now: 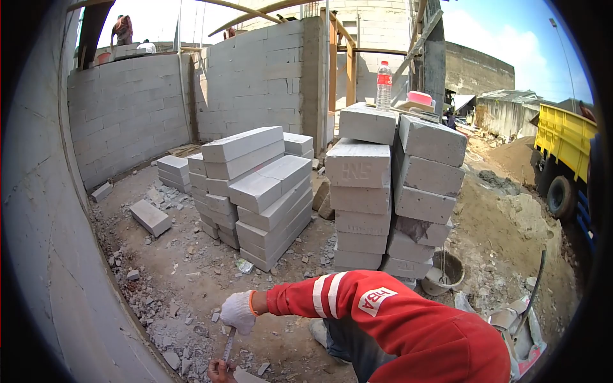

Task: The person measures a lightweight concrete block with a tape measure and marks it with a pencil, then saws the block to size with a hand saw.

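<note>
Nearest you, low and to the left of the tall block stack (359, 191), your bare left hand (220, 371) has thumb and fingers drawn together, apparently pinching the lower end of a measuring tape (228, 345); the view's edge cuts off the rest of it. The tape runs up as a short pale strip to your gloved right hand (238, 311), which is closed over its upper end. You cannot tell whether a case sits inside that fist.

Expect the tape to be light and thin, springy while straight but quick to kink if pushed sideways. Hold it by its flat faces near each end; cloth and dust may dull your feel and let it slip.

The pale slab (248, 378) beside your left hand looks stiff and weighty, likely to chip at its corners, so grip it by broad faces.

Farther out, a bucket (454, 273) sits right of the tall stack's foot, a lower stack (271, 198) stands left of it, and a block wall (249, 83) rises behind.
</note>
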Action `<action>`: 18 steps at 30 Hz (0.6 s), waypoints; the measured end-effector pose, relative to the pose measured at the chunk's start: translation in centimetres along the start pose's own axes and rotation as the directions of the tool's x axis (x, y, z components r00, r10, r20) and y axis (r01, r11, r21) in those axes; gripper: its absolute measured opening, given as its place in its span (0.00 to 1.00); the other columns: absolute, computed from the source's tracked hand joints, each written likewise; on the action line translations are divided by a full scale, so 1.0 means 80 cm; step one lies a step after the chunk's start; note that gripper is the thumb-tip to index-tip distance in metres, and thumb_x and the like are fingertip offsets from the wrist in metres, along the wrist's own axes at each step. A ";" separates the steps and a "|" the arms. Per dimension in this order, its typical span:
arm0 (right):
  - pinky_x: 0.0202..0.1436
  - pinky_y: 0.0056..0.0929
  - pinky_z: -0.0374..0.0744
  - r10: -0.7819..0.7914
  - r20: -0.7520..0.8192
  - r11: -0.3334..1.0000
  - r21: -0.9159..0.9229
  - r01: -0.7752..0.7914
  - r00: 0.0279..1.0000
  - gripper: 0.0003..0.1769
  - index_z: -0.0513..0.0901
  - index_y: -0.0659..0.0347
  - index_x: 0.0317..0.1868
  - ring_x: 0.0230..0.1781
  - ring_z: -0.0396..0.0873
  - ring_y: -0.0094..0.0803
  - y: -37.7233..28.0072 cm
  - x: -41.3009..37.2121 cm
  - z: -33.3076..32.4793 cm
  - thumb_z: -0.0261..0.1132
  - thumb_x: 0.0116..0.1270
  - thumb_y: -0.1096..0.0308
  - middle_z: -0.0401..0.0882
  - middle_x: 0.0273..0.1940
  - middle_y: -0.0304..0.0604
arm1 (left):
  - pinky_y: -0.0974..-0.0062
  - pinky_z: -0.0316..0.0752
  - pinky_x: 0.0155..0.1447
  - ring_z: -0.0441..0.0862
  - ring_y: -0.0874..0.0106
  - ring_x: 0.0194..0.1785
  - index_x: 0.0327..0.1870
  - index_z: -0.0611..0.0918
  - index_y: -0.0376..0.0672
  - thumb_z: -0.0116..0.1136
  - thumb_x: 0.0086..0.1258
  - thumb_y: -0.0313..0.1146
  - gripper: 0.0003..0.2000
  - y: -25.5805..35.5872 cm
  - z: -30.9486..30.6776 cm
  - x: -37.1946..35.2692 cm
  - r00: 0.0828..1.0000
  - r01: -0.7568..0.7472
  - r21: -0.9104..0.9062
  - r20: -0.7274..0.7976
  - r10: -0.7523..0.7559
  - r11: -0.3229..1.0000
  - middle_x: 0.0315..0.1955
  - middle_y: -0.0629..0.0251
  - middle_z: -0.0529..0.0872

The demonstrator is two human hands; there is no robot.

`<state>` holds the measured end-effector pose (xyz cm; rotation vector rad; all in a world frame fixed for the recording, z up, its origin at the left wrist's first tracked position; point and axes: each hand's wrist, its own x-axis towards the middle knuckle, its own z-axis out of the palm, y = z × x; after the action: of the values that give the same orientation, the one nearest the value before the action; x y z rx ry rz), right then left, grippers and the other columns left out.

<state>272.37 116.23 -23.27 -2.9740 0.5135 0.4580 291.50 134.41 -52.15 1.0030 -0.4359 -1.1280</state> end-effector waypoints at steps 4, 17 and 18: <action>0.38 0.48 0.85 0.013 -0.024 1.000 0.013 -0.013 1.000 0.24 0.93 0.60 0.38 0.35 0.89 0.53 0.002 0.001 -0.003 0.79 0.50 0.49 0.90 0.32 0.52 | 0.58 0.83 0.62 0.81 0.56 0.63 0.75 0.64 0.35 0.68 0.74 0.29 0.33 0.015 0.007 -0.009 1.000 -0.012 0.047 -0.013 0.013 0.999 0.66 0.51 0.75; 0.39 0.50 0.84 -0.040 -0.057 0.998 0.035 0.042 0.998 0.19 0.94 0.53 0.42 0.36 0.89 0.52 0.001 0.005 -0.001 0.75 0.59 0.49 0.91 0.34 0.49 | 0.66 0.82 0.58 0.82 0.64 0.57 0.69 0.73 0.36 0.71 0.73 0.34 0.27 0.026 0.009 -0.014 0.998 -0.054 0.113 0.022 0.052 0.992 0.59 0.57 0.80; 0.39 0.50 0.84 -0.042 -0.059 0.998 0.041 0.044 0.997 0.19 0.94 0.53 0.42 0.36 0.89 0.52 0.001 0.004 -0.001 0.75 0.59 0.49 0.91 0.34 0.49 | 0.66 0.82 0.58 0.82 0.64 0.56 0.68 0.74 0.37 0.71 0.73 0.34 0.26 0.024 0.008 -0.014 0.997 -0.071 0.113 0.044 0.067 0.991 0.58 0.58 0.81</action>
<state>272.66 116.03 -23.30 -2.9584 0.4575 0.3532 291.60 135.23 -49.99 1.0587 -0.5686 -1.0715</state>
